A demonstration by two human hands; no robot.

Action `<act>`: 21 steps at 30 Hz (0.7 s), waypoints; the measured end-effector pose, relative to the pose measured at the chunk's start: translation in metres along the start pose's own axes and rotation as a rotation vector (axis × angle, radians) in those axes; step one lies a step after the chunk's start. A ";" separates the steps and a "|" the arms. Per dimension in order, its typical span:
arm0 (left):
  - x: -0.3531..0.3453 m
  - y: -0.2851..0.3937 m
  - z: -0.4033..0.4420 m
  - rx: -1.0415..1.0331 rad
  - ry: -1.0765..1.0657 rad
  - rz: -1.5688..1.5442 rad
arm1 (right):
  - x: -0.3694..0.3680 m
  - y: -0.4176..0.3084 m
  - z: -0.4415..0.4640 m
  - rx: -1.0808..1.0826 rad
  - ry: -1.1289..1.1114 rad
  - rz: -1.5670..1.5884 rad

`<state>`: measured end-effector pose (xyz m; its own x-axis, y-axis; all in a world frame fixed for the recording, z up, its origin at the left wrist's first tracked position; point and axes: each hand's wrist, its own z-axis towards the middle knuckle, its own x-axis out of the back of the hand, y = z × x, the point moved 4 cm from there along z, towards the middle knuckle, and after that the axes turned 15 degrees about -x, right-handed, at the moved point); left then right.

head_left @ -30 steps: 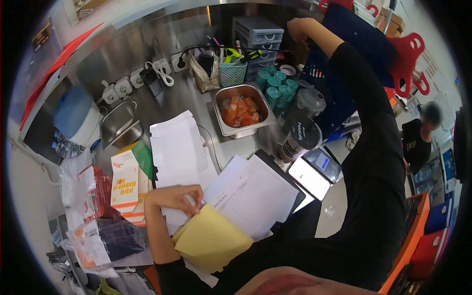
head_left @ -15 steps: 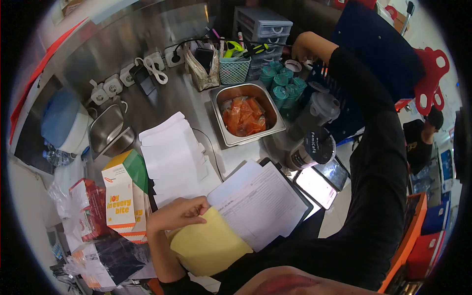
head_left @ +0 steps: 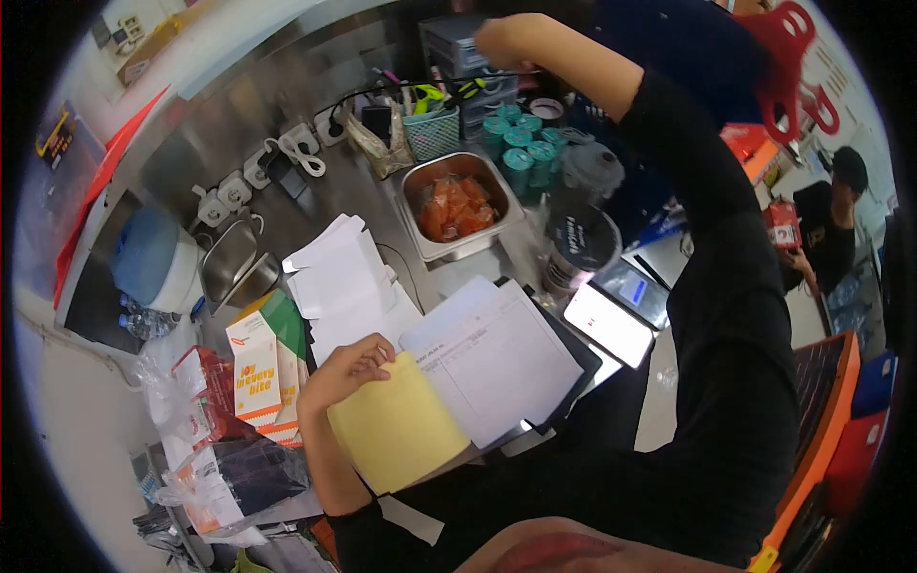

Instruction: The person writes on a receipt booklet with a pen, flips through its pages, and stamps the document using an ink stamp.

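Observation:
My left hand (head_left: 351, 371) pinches the top edge of a yellow sheet (head_left: 396, 425), folded back beside a white printed form (head_left: 506, 363) on a dark clipboard (head_left: 583, 361). Stretched far out, my right hand (head_left: 499, 43) is in front of the small drawer unit (head_left: 449, 40); its fingers are blurred and partly hidden, so its grip cannot be made out. Below it stand a mesh basket (head_left: 433, 134) of pens and scissors and several teal-topped containers (head_left: 519, 158). A lit phone (head_left: 608, 327) lies right of the clipboard.
A steel pan (head_left: 458, 253) holds orange packets. White papers (head_left: 339, 282), printed cartons (head_left: 256, 377) and a steel container (head_left: 229, 263) are on the left. A dark-lidded cup (head_left: 581, 244) stands near the phone. At the right, a person (head_left: 826, 224) holds a red box (head_left: 783, 226).
My right hand has moved left, from beside the teal-topped containers to the drawer unit. The yellow sheet stays in my left hand. The person at the right now shows a red box.

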<state>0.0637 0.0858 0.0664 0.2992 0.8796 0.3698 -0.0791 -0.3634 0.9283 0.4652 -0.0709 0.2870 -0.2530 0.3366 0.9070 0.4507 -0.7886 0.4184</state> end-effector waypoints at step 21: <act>0.197 0.017 0.309 0.044 0.568 1.519 | -0.174 0.115 -0.513 -0.285 -0.437 1.358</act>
<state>0.4148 0.1583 0.1426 -0.3969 -0.2887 0.8713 0.0703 -0.9560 -0.2848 0.1220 -0.4840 0.1524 0.5206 -0.6517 0.5516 -0.0698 -0.6764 -0.7332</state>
